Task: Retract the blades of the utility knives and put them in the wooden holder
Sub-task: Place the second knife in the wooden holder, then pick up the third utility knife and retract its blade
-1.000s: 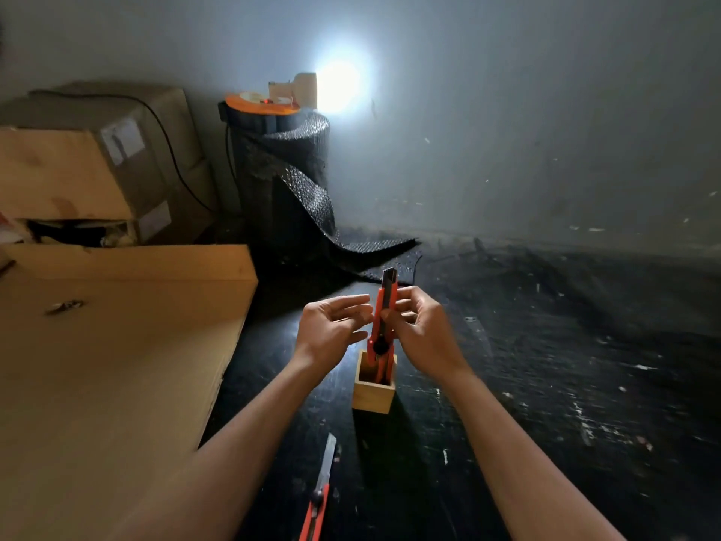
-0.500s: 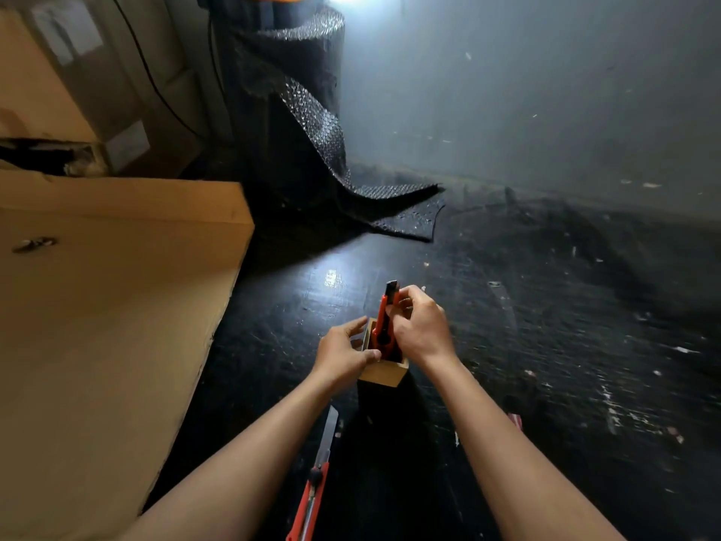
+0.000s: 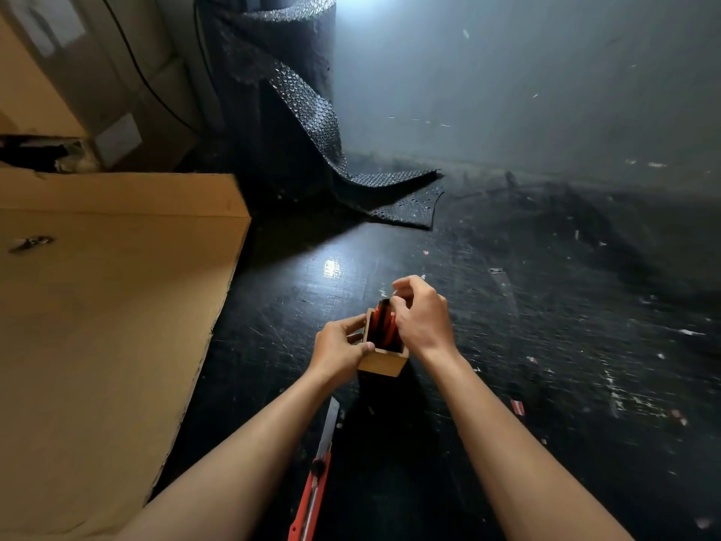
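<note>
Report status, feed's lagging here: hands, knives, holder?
Left hand steadying wooden holder. Right hand seating red utility knife in it. Second utility knife on floor, blade out. Nothing in the way.

Sat mid-floor: wooden holder (image 3: 384,359) with knives (image 3: 384,324) inside, left hand (image 3: 338,351) on its left, right hand (image 3: 423,316) on its right. Loose knife (image 3: 318,474) nearer. Cardboard sheet (image 3: 109,314) left, bubble-wrap roll (image 3: 281,83) far behind.
</note>
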The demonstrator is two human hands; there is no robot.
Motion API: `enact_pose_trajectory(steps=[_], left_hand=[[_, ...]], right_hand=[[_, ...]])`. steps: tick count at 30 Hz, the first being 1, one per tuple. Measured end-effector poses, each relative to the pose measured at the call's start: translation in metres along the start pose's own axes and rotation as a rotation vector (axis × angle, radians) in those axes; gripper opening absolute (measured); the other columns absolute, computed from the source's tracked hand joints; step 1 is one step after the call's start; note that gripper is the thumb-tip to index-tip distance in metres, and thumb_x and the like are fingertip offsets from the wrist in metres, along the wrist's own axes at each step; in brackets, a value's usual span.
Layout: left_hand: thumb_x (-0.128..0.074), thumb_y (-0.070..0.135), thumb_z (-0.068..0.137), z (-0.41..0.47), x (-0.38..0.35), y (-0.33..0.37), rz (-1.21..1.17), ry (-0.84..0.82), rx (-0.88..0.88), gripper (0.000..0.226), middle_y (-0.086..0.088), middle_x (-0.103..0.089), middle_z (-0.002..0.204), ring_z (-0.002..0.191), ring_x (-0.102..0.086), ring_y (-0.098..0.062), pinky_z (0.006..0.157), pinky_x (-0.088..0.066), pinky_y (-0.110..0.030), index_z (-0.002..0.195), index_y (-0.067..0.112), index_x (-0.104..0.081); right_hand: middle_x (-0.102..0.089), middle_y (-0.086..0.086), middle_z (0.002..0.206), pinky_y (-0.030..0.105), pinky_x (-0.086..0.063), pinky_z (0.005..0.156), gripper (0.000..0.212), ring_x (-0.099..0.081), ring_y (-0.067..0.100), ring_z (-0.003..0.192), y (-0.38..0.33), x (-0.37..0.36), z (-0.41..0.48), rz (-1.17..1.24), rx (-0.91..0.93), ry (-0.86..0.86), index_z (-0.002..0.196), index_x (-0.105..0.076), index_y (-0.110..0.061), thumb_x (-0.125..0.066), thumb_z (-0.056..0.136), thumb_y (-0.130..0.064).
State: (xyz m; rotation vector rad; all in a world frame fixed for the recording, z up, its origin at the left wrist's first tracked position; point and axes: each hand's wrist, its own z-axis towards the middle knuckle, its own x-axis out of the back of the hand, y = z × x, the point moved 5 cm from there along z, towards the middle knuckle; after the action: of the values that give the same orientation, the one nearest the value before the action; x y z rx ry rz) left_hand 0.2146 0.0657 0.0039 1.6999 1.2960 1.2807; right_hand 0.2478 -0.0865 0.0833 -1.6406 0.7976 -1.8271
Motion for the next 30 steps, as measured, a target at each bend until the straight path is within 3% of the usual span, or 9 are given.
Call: enact_pose_trajectory(steps=[7, 12, 19, 25, 30], left_hand=[[-0.084, 0.006, 0.082, -0.025, 0.014, 0.006, 0.04, 0.05, -0.012, 0.063, -0.01, -0.067, 0.14, 0.125, -0.067, -0.022, 0.107, -0.054, -0.041, 0.14, 0.009, -0.061], [-0.081, 0.008, 0.084, -0.069, 0.035, -0.006, 0.13, 0.11, -0.039, 0.051, -0.006, -0.074, 0.129, 0.115, -0.072, -0.016, 0.104, -0.056, -0.037, 0.133, 0.012, -0.068], [-0.079, 0.008, 0.084, -0.137, 0.045, -0.065, 0.242, 0.025, 0.085, 0.043, 0.001, -0.078, 0.118, 0.103, -0.071, -0.008, 0.104, -0.055, -0.031, 0.126, 0.016, -0.073], [-0.081, 0.01, 0.073, -0.173, 0.043, -0.111, 0.312, -0.031, 0.204, 0.045, 0.001, -0.081, 0.105, 0.101, -0.075, -0.012, 0.096, -0.057, -0.028, 0.118, 0.017, -0.077], [-0.087, 0.018, 0.074, -0.192, 0.032, -0.123, 0.21, -0.048, 0.242, 0.028, 0.007, -0.079, 0.09, 0.088, -0.073, -0.004, 0.08, -0.053, -0.016, 0.1, 0.021, -0.078]], right_hand=[[-0.073, 0.005, 0.098, 0.031, -0.058, 0.081, 0.019, -0.068, 0.017, 0.091, -0.015, 0.023, -0.019, 0.018, 0.085, 0.044, 0.11, -0.067, -0.013, -0.064, 0.092, -0.012], [-0.073, 0.002, 0.096, 0.029, -0.057, 0.077, 0.017, -0.068, 0.015, 0.088, -0.021, 0.025, -0.058, 0.032, 0.088, 0.02, 0.107, -0.068, -0.016, -0.066, 0.091, -0.015], [-0.071, -0.002, 0.095, 0.022, -0.051, 0.074, 0.015, -0.066, 0.011, 0.086, 0.003, -0.027, -0.14, 0.03, -0.057, -0.249, 0.107, -0.068, -0.017, -0.065, 0.093, -0.019], [-0.072, -0.001, 0.103, 0.038, -0.059, 0.084, 0.019, -0.068, 0.016, 0.095, 0.027, -0.085, -0.209, -0.041, -0.216, -0.489, 0.11, -0.068, -0.022, -0.066, 0.09, -0.022], [-0.069, -0.005, 0.096, 0.038, -0.06, 0.085, 0.025, -0.069, 0.01, 0.088, 0.039, -0.11, -0.25, 0.036, -0.358, -0.587, 0.114, -0.061, -0.025, -0.065, 0.09, -0.018]])
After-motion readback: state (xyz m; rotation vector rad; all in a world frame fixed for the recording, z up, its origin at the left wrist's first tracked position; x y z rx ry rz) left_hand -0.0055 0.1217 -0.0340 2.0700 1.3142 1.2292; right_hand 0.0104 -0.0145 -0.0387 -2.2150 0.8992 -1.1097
